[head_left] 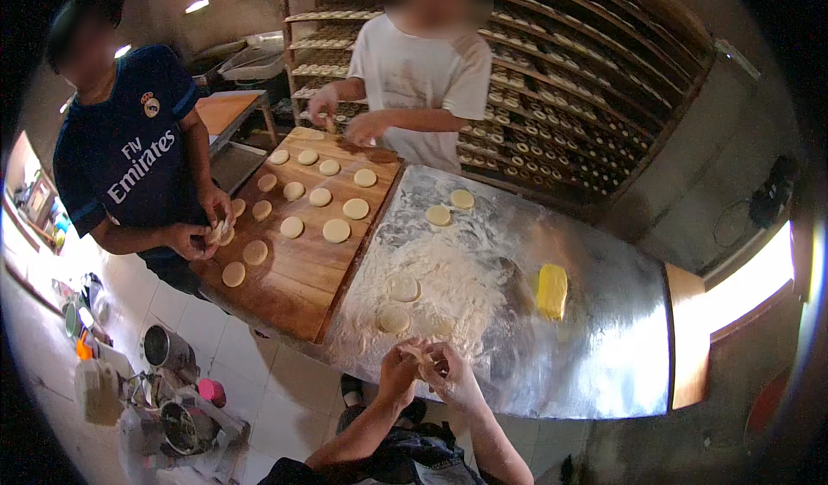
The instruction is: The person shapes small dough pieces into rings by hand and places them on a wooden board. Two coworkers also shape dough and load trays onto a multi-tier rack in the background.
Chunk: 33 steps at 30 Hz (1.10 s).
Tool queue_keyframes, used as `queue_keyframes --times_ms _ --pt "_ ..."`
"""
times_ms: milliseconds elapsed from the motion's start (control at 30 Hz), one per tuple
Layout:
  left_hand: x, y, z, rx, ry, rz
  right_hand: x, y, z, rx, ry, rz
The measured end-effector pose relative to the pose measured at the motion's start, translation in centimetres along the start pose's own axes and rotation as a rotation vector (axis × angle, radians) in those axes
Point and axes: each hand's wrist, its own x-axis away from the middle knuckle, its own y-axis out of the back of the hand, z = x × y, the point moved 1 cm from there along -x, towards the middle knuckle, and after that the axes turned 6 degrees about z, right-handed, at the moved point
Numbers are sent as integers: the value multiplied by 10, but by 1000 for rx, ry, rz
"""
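Note:
At the near edge of the metal table, my left hand (399, 373) and my right hand (453, 376) meet with fingers pinched on one small piece of pale dough (420, 354). My fingers cover most of it. Just beyond them, flour (457, 282) is spread thickly on the metal. Flat dough rounds lie in it, among them a flour-dusted one (403, 287) and another closer to my hands (393, 318). Farther back on the same table are two cleaner dough rounds, one (438, 215) slightly nearer than the other (462, 199).
A wooden board (302, 308) with several dough rounds adjoins the metal table (595, 364) at left. One person (129, 149) shapes dough there; another (423, 75) works at its far end. A yellow block (552, 292) lies right. Behind stand loaded racks (595, 80); pots (168, 347) crowd the floor.

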Motion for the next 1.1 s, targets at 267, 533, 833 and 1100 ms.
queue_keyframes --times_ms 267,533,833,1100 --pt "12 8 20 365 185 103 11 9 23 -105 -153 96" --pt "21 -29 -25 294 -385 35 -1 5 60 -360 -134 263" --pt "28 -44 -98 950 -409 194 -24 -26 67 -680 -145 425" --pt "32 -26 -112 -133 -538 -389 -49 -41 37 -208 -82 194"
